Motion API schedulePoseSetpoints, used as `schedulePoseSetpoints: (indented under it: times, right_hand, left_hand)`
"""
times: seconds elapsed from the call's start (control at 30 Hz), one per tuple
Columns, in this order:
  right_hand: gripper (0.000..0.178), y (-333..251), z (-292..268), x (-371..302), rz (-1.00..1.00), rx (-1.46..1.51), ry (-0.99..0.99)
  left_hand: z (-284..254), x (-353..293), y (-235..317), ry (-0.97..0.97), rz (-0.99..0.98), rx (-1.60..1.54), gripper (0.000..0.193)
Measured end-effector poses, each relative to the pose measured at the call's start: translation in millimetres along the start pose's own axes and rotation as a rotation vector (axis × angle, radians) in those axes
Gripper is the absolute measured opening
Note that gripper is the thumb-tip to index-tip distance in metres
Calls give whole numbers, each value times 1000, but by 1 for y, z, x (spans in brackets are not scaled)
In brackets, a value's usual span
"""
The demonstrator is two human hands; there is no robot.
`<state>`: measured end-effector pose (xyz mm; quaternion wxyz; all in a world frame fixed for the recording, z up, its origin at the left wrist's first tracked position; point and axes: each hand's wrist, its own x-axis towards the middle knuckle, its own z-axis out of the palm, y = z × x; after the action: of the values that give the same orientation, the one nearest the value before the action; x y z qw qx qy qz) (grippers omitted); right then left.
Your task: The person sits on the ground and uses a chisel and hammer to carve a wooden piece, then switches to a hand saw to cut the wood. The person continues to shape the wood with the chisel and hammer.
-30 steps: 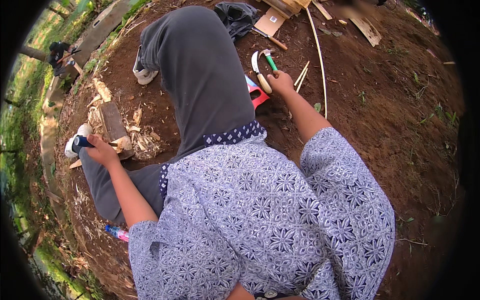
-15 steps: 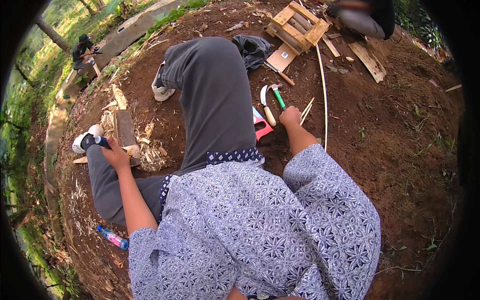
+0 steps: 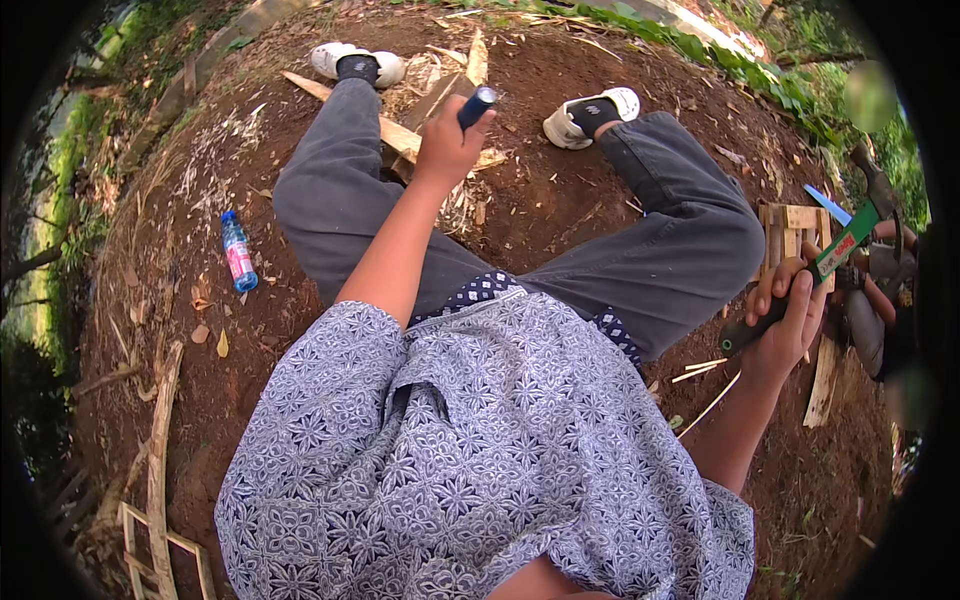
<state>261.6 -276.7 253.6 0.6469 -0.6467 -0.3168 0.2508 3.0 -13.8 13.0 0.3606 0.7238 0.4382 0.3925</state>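
The patterned shirt fills the near part of the view, with one arm reaching out from each sleeve. The right forearm rises outward with the elbow bent, the hand raised off the ground. Its fingers curl firmly round the dark grip of a hammer. The grip's butt sticks out below the fist; the green shaft slants up and away to the right, ending in the dark head.

The left arm stretches forward across the lap, and the left hand is clenched round a dark blue handle, whose pale end faces up beyond the thumb. Its other end is hidden by the hand, so I cannot tell whether it touches the wood.

The legs in grey trousers spread to either side, both knees bent. Off the ground's near left corner lies a long pole; toward the left edge lies a bottle. Thin sticks lie below the right hand, and a plank near the right edge. Beyond the left hand, between the white shoes, is a board among split wood and shavings. Near the right edge are a slatted wood stack and another person, partly hidden by the hammer. Green plants line the far edge.
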Motion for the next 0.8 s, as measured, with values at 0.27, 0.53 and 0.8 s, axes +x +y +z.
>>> schedulePoseSetpoints:
  times: [0.27, 0.53, 0.8]
  right_hand:
    - [33, 83, 157, -22, 476, -92, -664]
    - [35, 56, 155, 2, 158, 67, -368]
    - [37, 52, 150, -11, 271, -40, -254]
  left_hand:
    - [-3, -11, -5, 33, 0, -19, 33]
    - [-5, -9, -13, 39, 39, -107, 30]
    - [-3, -7, -18, 44, 26, -84, 29]
